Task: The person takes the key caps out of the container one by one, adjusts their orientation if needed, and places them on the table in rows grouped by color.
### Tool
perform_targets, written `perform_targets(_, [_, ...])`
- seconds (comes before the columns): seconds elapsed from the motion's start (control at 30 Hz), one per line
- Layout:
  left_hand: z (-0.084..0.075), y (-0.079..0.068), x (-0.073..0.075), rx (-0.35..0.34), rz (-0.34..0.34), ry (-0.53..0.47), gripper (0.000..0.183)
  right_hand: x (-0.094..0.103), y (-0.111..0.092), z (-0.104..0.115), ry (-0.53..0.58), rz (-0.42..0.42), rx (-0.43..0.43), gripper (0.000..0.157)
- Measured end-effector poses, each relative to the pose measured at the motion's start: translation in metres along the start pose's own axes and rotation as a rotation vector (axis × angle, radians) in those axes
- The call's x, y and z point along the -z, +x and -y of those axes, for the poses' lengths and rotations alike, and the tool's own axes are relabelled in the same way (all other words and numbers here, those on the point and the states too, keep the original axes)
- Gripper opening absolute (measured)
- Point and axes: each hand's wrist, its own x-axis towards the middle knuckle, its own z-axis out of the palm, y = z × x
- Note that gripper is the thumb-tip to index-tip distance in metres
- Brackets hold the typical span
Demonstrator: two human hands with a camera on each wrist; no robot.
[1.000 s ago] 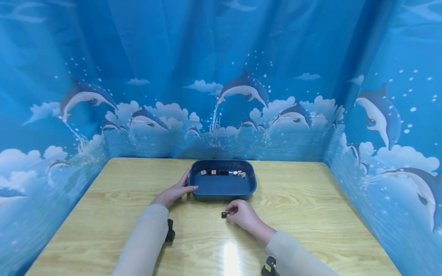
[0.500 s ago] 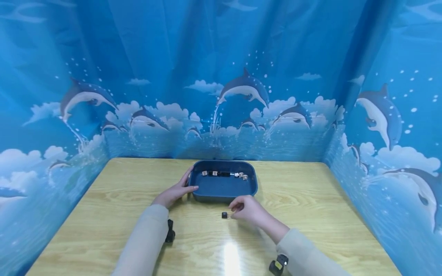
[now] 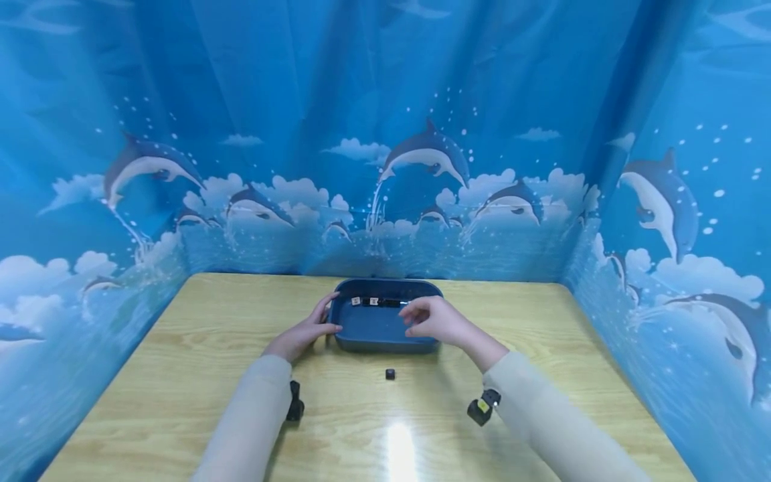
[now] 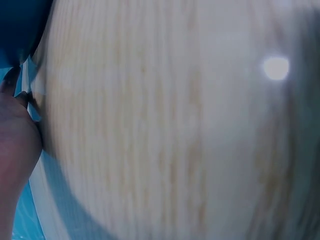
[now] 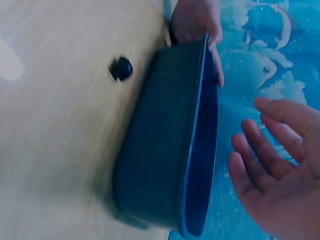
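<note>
Close to the middle of the table's [image 3: 181,375] far edge sits a dark blue tray [image 3: 373,347], its long sides running roughly along that edge. At the tray's left end, the left hand [image 3: 303,333] grips it, thumb at the near corner and fingers toward the far corner. Above the tray's right part hangs the right hand [image 3: 436,320], fingers loosely curved and apart from one another, holding nothing, clear of the rim in the right wrist view. A row of small pieces lies along the far side inside the tray: two white blocks [image 3: 356,301] toward the left corner, with black pieces [image 3: 391,303] to their right; the right hand hides the tray's right end. On the table, just in front of the tray's near side, a black cube [image 3: 390,374] lies by itself. Beyond the far edge hangs a blue dolphin curtain [image 3: 271,100].
</note>
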Motion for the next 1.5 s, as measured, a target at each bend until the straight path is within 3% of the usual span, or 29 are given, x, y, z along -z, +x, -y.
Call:
perform_targets(0.13, [0.001, 0.000, 0.000, -0.012, -0.003, -0.020, 0.082, 0.006, 0.019, -0.001, -0.058, 0.060, 0.021, 0.034])
perform_targets(0.4, [-0.001, -0.002, -0.003, 0.054, -0.026, 0.039, 0.083, 0.008, 0.052, 0.000, -0.247, 0.120, 0.007, 0.038])
perform_targets(0.57, [-0.002, -0.005, -0.005, 0.087, -0.040, 0.059, 0.079, 0.008, 0.070, -0.004, -0.265, 0.172, -0.006, 0.040])
perform_targets(0.83, [-0.002, -0.004, -0.007, 0.068, -0.049, 0.061, 0.075, 0.007, 0.095, -0.014, -0.270, 0.201, -0.033, 0.041])
perform_targets(1.07, [0.003, -0.006, -0.004, 0.087, -0.083, 0.076, 0.078, -0.003, 0.111, -0.015, -0.353, 0.210, -0.060, 0.042])
perform_targets(1.5, [0.007, -0.002, -0.004, 0.061, -0.094, 0.074, 0.077, -0.009, 0.127, -0.024, -0.585, 0.281, -0.080, 0.053])
